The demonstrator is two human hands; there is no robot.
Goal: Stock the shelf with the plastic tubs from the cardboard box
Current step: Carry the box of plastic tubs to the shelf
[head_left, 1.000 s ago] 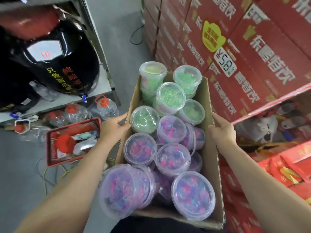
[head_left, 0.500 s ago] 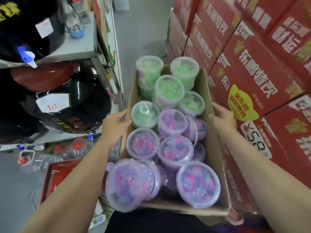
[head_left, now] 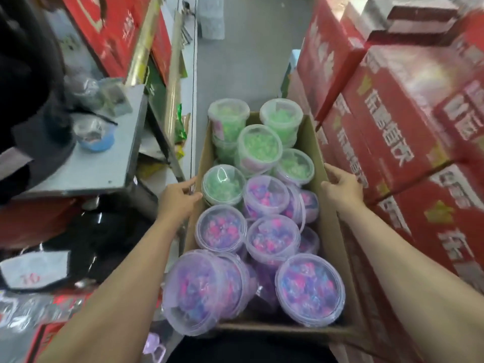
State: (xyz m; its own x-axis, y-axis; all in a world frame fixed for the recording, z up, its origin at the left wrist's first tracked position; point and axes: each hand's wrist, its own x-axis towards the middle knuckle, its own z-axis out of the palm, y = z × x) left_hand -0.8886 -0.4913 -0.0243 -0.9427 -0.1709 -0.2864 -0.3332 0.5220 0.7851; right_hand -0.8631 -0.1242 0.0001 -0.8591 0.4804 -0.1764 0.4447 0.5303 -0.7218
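Grey floor (head_left: 251,48); cardboard box (head_left: 331,231) of round clear tubs (head_left: 309,289).

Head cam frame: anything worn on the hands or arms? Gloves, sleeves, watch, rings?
Nothing visible. The left hand and right hand are bare, with no gloves, and no rings can be made out on the fingers. Both forearms are uncovered from the wrist back to the frame's bottom edge: no sleeves, watch, bracelet or wristband in view. The picture is slightly motion-blurred, so very small items cannot be ruled out.
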